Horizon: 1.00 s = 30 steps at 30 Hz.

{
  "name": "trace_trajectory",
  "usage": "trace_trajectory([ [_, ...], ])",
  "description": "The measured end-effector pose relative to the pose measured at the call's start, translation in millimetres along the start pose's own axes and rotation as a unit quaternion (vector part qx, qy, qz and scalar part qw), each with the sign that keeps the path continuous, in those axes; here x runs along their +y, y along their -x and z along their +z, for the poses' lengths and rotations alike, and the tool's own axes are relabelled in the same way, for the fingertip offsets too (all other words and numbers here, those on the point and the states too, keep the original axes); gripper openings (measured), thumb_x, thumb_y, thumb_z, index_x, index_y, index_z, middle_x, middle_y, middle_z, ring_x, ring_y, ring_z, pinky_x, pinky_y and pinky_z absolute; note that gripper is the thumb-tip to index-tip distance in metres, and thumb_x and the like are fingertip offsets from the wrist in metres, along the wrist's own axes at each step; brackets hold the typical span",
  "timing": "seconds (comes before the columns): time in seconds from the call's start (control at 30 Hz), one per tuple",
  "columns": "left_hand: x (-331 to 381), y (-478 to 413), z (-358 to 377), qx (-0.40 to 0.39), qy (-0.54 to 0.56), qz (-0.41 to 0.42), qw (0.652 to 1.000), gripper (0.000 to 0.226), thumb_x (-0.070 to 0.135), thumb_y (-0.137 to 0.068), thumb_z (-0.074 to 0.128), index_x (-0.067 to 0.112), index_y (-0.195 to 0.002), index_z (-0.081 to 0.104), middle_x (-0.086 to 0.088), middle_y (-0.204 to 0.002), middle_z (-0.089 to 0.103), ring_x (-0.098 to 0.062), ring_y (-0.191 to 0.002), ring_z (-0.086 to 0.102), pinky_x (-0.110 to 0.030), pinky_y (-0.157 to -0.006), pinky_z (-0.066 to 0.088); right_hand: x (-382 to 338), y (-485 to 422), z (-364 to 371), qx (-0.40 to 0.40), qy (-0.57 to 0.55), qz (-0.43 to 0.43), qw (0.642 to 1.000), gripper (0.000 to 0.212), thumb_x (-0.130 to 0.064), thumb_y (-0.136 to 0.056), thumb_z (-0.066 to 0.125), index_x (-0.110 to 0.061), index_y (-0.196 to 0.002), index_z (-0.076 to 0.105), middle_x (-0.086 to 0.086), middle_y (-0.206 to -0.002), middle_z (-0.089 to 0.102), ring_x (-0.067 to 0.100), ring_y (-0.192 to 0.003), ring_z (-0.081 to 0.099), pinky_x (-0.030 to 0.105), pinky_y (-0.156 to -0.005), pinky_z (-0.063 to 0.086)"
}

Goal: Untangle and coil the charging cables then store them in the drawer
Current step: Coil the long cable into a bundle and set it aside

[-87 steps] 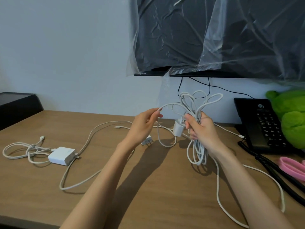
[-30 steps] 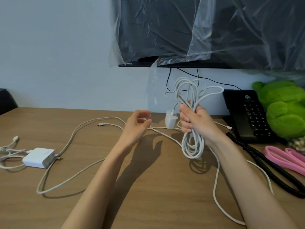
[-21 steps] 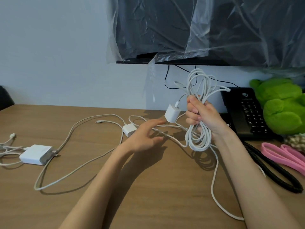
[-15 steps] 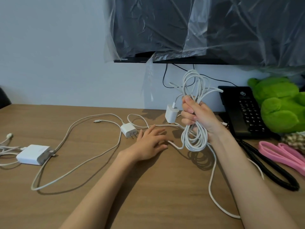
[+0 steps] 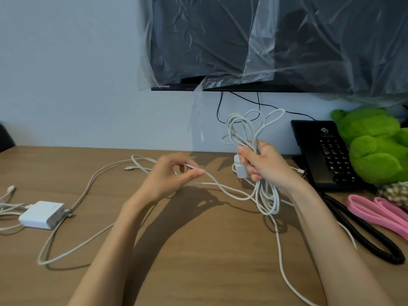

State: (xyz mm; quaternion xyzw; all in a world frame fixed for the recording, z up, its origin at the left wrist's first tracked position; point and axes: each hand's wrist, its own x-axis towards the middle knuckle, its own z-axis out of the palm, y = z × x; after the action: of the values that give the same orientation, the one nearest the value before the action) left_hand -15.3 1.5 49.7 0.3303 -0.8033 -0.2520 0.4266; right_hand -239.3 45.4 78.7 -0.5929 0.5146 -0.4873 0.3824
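Right hand [image 5: 268, 165] at centre-right is clamped around the bundle of white cables [image 5: 266, 195], loops sticking out above and below the fist. Left hand [image 5: 170, 175] mid-frame pinches one loose strand [image 5: 223, 187] running over to that bundle, just above the desk [image 5: 187, 250].

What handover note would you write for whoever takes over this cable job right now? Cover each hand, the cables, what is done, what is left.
Right hand grips the looped cable bundle, a small white plug against it.
Left hand pinches a loose strand leading to that bundle.
White charger brick and its cables lie on the desk at left.
Done: one cable partly coiled.
Left: finish coiling, untangle the rest, store all; no drawer in view.
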Motion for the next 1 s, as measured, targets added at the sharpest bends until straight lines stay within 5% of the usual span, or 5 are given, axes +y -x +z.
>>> trace_trajectory([
  [0.17, 3, -1, 7, -0.017, 0.002, 0.031, 0.999, 0.012, 0.038, -0.078, 0.065, 0.028, -0.081, 0.071, 0.01, -0.069, 0.063, -0.017, -0.058, 0.039, -0.028, -0.055, 0.031, -2, 6, 17, -0.071, 0.012, 0.01, 0.997, 0.02, -0.022, -0.1, 0.047, -0.006, -0.107, 0.058, 0.015, -0.082, 0.067, 0.006, -0.053, 0.035, 0.017, -0.041, 0.026],
  [0.37, 5, -1, 8, -0.013, 0.092, -0.004, 0.996, 0.005, 0.009, -0.084, 0.067, 0.008, -0.084, 0.062, 0.001, -0.077, 0.063, -0.004, -0.07, 0.057, -0.014, -0.064, 0.042, 5, 7, 39, -0.118, 0.015, 0.004, 0.993, 0.017, -0.022, -0.101, 0.045, -0.011, -0.106, 0.057, 0.001, -0.062, 0.059, 0.007, -0.046, 0.033, 0.02, -0.042, 0.03],
  [0.8, 25, 4, 8, 0.153, 0.082, 0.041, 0.984, 0.014, 0.017, -0.07, 0.08, 0.015, -0.076, 0.067, 0.011, -0.073, 0.068, -0.004, -0.071, 0.062, -0.018, -0.068, 0.048, -4, 12, 41, -0.102, 0.075, -0.086, 0.988, 0.03, -0.027, -0.102, 0.041, -0.011, -0.11, 0.064, 0.001, -0.056, 0.044, -0.001, -0.045, 0.05, 0.008, -0.053, 0.042],
  [0.93, 33, 4, 8, 0.189, 0.108, 0.035, 0.975, 0.016, 0.013, -0.067, 0.082, 0.014, -0.072, 0.067, 0.012, -0.069, 0.068, -0.002, -0.067, 0.062, -0.014, -0.066, 0.046, -6, 12, 39, -0.124, 0.034, -0.095, 0.987, 0.021, -0.031, -0.095, 0.051, -0.028, -0.087, 0.07, 0.006, -0.053, 0.043, 0.017, -0.05, 0.058, 0.027, -0.062, 0.055],
  [1.0, 35, 4, 7, 0.196, 0.126, 0.029, 0.972, 0.017, 0.012, -0.065, 0.082, 0.014, -0.07, 0.066, 0.01, -0.067, 0.069, -0.002, -0.066, 0.063, -0.016, -0.065, 0.049, -6, 13, 38, -0.132, 0.029, -0.085, 0.987, 0.029, -0.037, -0.087, 0.058, -0.012, -0.096, 0.07, 0.006, -0.052, 0.04, 0.017, -0.044, 0.049, 0.028, -0.057, 0.053],
])
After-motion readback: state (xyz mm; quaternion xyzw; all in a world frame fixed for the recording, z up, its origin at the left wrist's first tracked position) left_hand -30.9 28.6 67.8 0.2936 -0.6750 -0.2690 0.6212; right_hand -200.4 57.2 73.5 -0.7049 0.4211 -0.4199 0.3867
